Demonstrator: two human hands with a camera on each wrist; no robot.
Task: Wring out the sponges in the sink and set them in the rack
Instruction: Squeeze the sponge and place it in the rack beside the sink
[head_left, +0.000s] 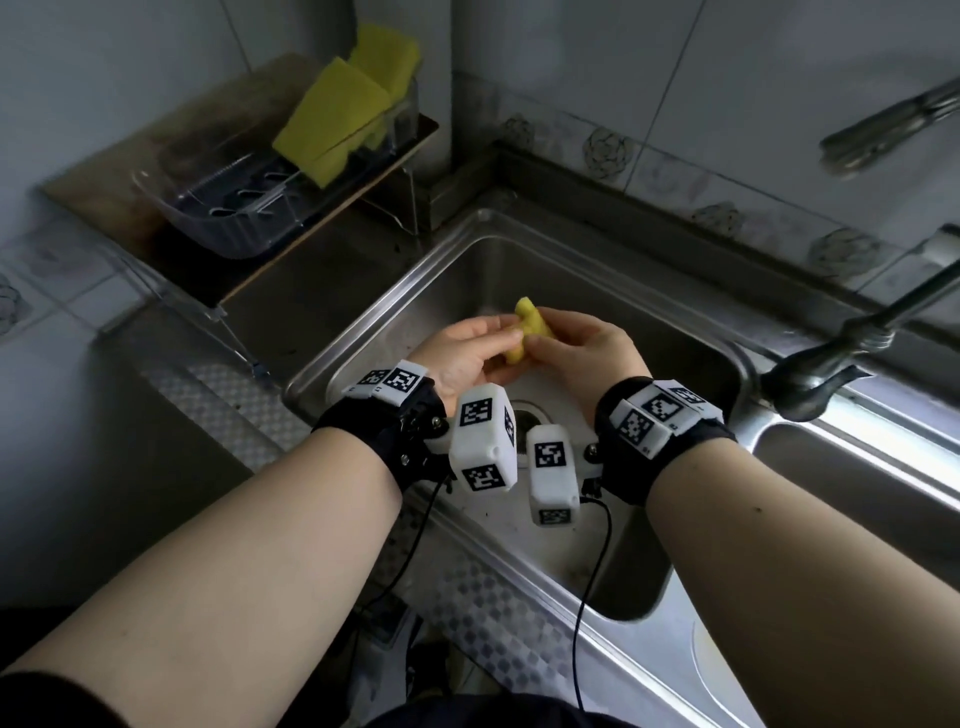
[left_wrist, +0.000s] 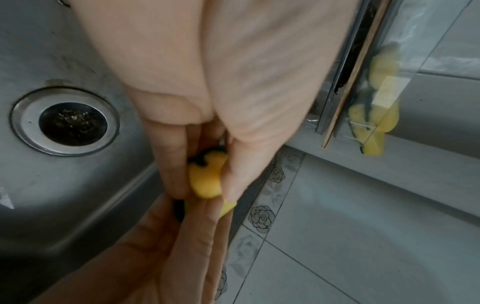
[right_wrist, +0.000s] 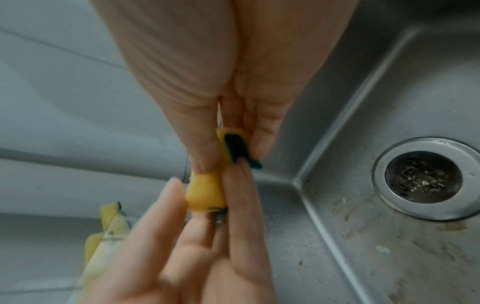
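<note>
Centre of the head view: both hands meet over the steel sink (head_left: 649, 364), above the drain (left_wrist: 64, 121). Left hand (head_left: 467, 353) and right hand (head_left: 587, 353) each pinch one end of a yellow sponge (head_left: 530, 332), which is squeezed into a narrow, twisted roll. Its dark green scrub layer shows between the fingers in the right wrist view. Fingers of both hands are drawn in close around it, thumbs pressing against the foam. Sponge hangs in the air, clear of the basin floor.

Upper left of the frame: a clear plastic rack (head_left: 234, 208) sits on a wooden board (head_left: 104, 192) beside the sink. Two yellow sponges (head_left: 337, 119) stand tilted at its far end, leaning together. Right edge: tap (head_left: 857, 338).
</note>
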